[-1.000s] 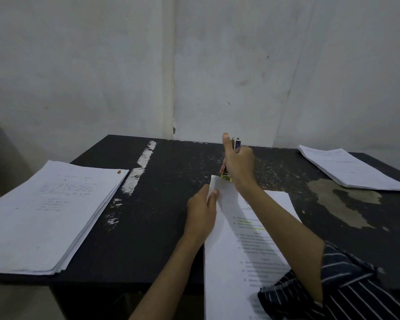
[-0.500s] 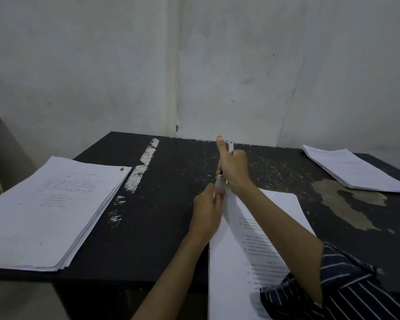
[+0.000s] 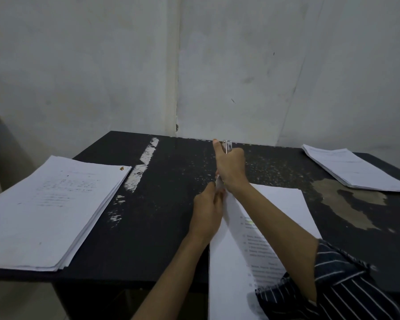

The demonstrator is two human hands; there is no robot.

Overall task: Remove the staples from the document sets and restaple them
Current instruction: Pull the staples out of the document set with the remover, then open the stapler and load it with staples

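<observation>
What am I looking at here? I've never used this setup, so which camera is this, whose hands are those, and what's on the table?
No machine here: a person works with bare hands, filmed by one camera on their head, looking forward and down. The left hand pinches the top corner of a document set on the black table. The right hand grips a small metal-tipped tool, probably a stapler, at that corner. A thick paper stack lies left; a thinner stack lies far right.
</observation>
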